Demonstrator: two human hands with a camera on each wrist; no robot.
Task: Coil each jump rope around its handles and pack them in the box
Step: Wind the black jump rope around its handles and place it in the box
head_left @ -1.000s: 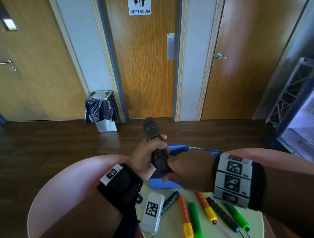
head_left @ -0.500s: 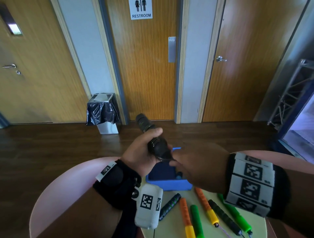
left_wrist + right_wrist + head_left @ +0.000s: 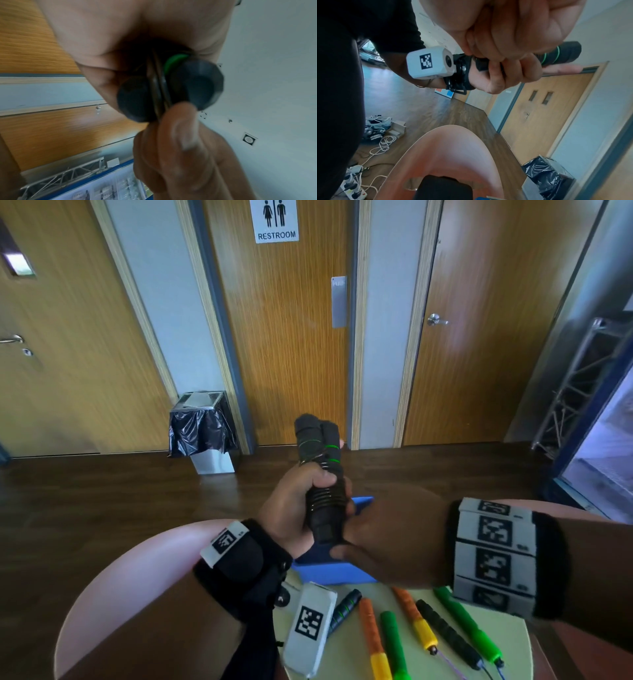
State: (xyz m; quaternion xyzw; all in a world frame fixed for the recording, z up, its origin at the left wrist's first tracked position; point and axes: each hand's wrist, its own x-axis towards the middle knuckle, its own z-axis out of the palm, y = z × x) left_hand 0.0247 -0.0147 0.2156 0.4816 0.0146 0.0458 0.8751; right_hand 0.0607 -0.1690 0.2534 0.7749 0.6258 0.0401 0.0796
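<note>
At centre frame the left hand [image 3: 294, 508] grips a pair of black jump-rope handles [image 3: 320, 474] wound with thin rope. The right hand [image 3: 387, 542] curls round their lower end, directly above the blue box [image 3: 337, 571] (contents hidden). Loose orange, green and black handles [image 3: 411, 631] lie on the pale table [image 3: 513, 642] at lower right. The door sign [image 3: 276, 221] at top centre reads "RESTROOM".

black handles [image 3: 320, 474], green rings; blue box [image 3: 337, 573]
</note>
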